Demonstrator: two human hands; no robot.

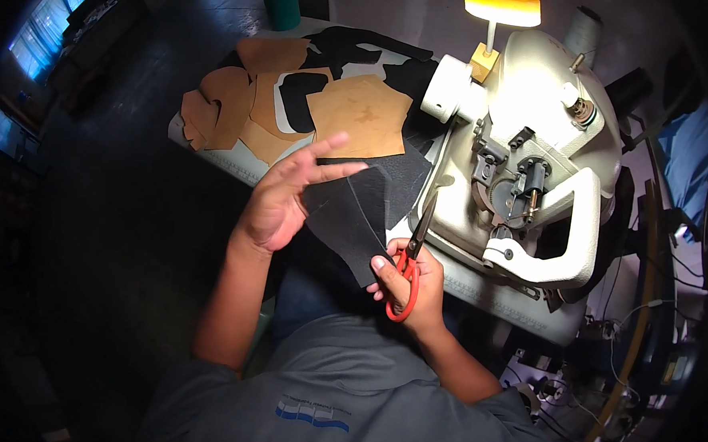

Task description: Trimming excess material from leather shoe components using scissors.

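Head view shows black leather (340, 224) pinched between right-hand fingers (392, 277).

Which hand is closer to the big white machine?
Right: the right hand is at the near left corner of the white machine. The left hand is farther off, leftward.

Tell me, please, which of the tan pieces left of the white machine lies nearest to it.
The broad, angular, stained tan piece; the other tan pieces lie farther left, farther from the white machine.
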